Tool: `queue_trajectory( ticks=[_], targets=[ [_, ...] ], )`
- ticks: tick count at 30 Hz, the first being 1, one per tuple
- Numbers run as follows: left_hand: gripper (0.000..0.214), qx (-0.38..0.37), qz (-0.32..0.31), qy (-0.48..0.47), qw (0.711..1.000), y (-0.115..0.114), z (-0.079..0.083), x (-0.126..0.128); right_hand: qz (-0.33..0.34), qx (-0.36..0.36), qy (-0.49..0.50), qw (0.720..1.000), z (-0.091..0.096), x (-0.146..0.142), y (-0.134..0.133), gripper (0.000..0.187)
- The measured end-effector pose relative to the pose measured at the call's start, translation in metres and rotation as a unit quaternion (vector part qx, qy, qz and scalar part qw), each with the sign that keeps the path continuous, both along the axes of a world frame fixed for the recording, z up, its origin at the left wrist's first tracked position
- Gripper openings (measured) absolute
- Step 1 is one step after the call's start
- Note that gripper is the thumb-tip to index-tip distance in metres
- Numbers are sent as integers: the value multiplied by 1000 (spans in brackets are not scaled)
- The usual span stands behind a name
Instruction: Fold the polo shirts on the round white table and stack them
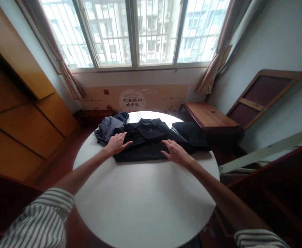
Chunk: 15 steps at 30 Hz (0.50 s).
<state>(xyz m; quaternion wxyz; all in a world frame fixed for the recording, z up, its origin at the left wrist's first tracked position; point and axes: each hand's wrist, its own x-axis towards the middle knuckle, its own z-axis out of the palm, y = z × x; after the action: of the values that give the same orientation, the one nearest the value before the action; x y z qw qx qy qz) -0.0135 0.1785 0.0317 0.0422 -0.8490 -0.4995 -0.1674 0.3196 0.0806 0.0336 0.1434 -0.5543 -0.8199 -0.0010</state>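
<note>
Black polo shirt [146, 144] lying flat on the white round bench [140, 203], left hand [116, 144] and right hand [176, 153] apart, open upon it; bunched blue denim garment [109, 126] beyond, still unsmoothed.

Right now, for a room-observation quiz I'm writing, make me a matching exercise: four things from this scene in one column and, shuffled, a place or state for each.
Things:
1. Black collared shirt
2. Crumpled blue-grey garment
3. Left hand
4. Low wooden bench

Places or states:
A. Against the wall under the window
B. Resting on the shirt, near the crumpled garment
C. Lying flat on the round white table
D. Bunched at the table's far left edge

Pairs: 1-C, 2-D, 3-B, 4-A
</note>
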Motion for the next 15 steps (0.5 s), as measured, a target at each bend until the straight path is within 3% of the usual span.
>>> queue_trajectory(
  ticks=[2, 4, 8, 11, 15],
  targets=[
    [72, 18, 45, -12, 999, 7, -16, -13, -28, -4, 12, 1000, -11, 5, 0, 47],
    [65, 4, 48, -26, 999, 16, -21, -19, -67, 5, 27, 997, -11, 8, 6, 44],
    [33, -17, -3, -41, 999, 21, -15, -13, -107, 3, -26, 994, 3, 1, 28, 41],
    [26, 40, -39, -76, 996, 14, -9, -2, -104, -30, -96, 989, 9, -14, 44, 44],
    [25, 65, -68, -133, 987, 3, -5, 10, -106, -50, -112, 987, 11, -35, 65, 49]
  ],
)
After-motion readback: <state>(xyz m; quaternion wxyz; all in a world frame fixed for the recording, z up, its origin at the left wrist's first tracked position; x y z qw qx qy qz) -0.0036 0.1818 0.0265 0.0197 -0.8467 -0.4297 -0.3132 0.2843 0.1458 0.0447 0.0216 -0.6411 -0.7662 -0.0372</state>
